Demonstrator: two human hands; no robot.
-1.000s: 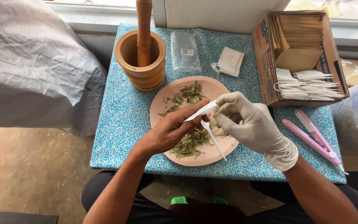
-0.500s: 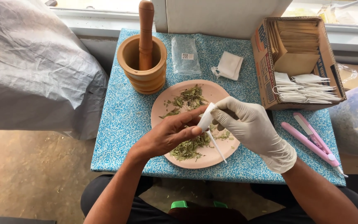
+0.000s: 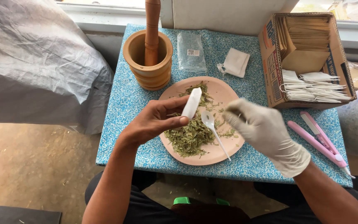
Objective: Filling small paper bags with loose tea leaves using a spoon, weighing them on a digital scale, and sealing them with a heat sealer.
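The bare left hand now pinches the small white filter bag alone above the pink round plate; half a second ago both hands held it. The white-gloved right hand has let go, fingers loose, holding nothing.

- small white sachet: flat, narrow, held upright w/ slight tilt betw. thumb and fingers of bare left hand, above the plate.
- white plastic spoon: lies on dried green leaves, bowl up, handle pointing to plate's near edge.
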